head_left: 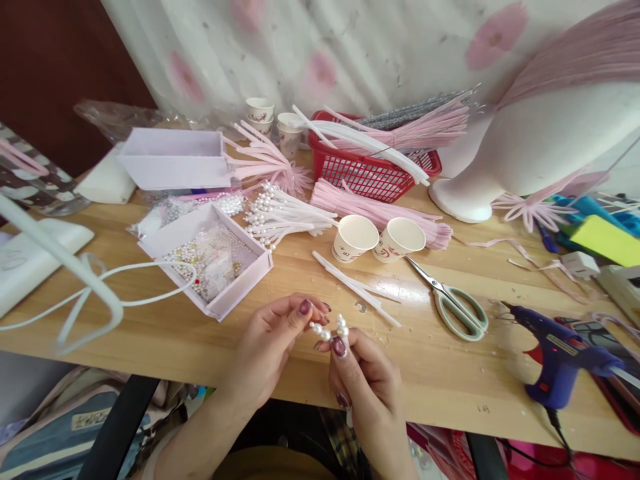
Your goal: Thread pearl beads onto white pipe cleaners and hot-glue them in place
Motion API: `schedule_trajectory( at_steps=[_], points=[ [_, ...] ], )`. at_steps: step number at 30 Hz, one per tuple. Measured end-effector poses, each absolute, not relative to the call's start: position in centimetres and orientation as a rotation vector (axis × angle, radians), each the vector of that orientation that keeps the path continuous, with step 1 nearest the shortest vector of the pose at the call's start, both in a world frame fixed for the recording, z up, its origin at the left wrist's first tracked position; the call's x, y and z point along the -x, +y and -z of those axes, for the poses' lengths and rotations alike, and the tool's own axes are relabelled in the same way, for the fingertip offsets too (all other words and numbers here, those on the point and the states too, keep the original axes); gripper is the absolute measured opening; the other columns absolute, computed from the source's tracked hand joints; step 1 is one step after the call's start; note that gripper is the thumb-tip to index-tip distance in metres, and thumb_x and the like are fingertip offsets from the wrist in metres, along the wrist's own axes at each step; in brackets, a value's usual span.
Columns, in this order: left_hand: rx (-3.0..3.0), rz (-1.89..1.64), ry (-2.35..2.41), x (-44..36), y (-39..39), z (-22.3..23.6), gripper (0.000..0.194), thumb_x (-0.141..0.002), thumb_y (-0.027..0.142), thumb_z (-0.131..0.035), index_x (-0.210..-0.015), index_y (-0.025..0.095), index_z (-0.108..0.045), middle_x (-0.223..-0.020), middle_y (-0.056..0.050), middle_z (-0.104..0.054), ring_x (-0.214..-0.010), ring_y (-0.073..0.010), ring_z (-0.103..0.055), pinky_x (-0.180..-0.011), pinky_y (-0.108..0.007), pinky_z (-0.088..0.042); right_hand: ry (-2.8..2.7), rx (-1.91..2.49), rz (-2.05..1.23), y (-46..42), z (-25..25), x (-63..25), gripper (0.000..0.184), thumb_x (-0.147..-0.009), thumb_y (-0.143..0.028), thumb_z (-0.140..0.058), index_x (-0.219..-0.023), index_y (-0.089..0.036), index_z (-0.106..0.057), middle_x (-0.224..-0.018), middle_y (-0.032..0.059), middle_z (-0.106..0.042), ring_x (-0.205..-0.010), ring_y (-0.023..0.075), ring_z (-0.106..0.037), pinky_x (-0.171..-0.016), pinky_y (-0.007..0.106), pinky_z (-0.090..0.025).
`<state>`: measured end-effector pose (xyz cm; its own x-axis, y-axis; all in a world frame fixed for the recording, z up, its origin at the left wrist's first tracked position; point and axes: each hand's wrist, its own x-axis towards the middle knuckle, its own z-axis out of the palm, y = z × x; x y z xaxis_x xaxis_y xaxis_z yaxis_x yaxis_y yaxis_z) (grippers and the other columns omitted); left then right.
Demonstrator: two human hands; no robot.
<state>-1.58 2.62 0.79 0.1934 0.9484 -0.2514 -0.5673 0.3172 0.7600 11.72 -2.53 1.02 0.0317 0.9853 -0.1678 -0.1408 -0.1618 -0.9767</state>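
Note:
My right hand (369, 377) is closed, thumb and fingers pinching a white stem tipped with pearl beads (343, 325). Next to it, a second short row of pearl beads (321, 331) lies between my two hands. The fingertips of my left hand (275, 343) are pressed together at the outer end of that row. Both hands are just above the table's front edge. How the two rows join is hidden by the right thumb and fingers. Beyond the hands lie several loose white stems (357, 287) on the wooden table (425, 360).
An open box of beads (245, 267) is at the left, near pearl-tipped stems (290, 217). Two paper cups (355, 240) stand by scissors (463, 313). A blue glue gun (557, 353) is at right. Behind are a red basket (350, 170) and a white mannequin head (530, 140).

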Motion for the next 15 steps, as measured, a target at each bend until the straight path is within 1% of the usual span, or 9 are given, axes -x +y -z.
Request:
schedule_trajectory(
  at_steps=[3, 7, 12, 15],
  points=[
    [-0.592, -1.157, 0.781, 1.67, 2.56, -0.75, 0.031, -0.083, 0.049, -0.078, -0.071, 0.02, -0.08, -0.086, -0.003, -0.073, -0.085, -0.0161, -0.063, -0.081, -0.026, -0.051, -0.94, 1.248, -1.37, -2.61, -1.17, -11.56, 0.039, -0.097, -0.054, -0.062, -0.085, -0.019, -0.072, -0.053, -0.0089, -0.038, -0.046, 0.0085, -0.03, -0.046, 0.023, -0.026],
    [-0.634, -1.128, 0.82, 1.7, 2.57, -0.93, 0.027, -0.076, 0.044, -0.086, -0.067, 0.019, -0.078, -0.085, -0.002, -0.071, -0.083, -0.0155, -0.06, -0.082, -0.025, -0.047, -0.977, 1.225, -1.356, -2.59, -0.78, -11.7, 0.037, -0.098, -0.052, -0.061, -0.086, -0.019, -0.072, -0.053, -0.0084, -0.039, -0.045, 0.0084, -0.03, -0.044, 0.022, -0.027],
    [-0.626, -1.104, 0.85, 1.67, 2.6, -1.18, 0.031, -0.074, 0.047, -0.086, -0.072, 0.017, -0.079, -0.079, -0.003, -0.068, -0.076, -0.016, -0.059, -0.077, -0.028, -0.047, -1.021, 1.193, -1.344, -2.5, -0.28, -11.8, 0.034, -0.101, -0.049, -0.059, -0.089, -0.02, -0.072, -0.054, -0.0085, -0.039, -0.046, 0.0073, -0.031, -0.044, 0.019, -0.027],
    [-0.61, -1.103, 0.84, 1.66, 2.56, -1.26, 0.032, -0.071, 0.047, -0.088, -0.07, 0.017, -0.077, -0.075, -0.002, -0.067, -0.073, -0.015, -0.057, -0.074, -0.028, -0.046, -1.034, 1.19, -1.347, -2.56, -0.43, -11.76, 0.036, -0.101, -0.049, -0.058, -0.089, -0.019, -0.072, -0.054, -0.0085, -0.039, -0.046, 0.0077, -0.031, -0.044, 0.02, -0.027]
  ],
)
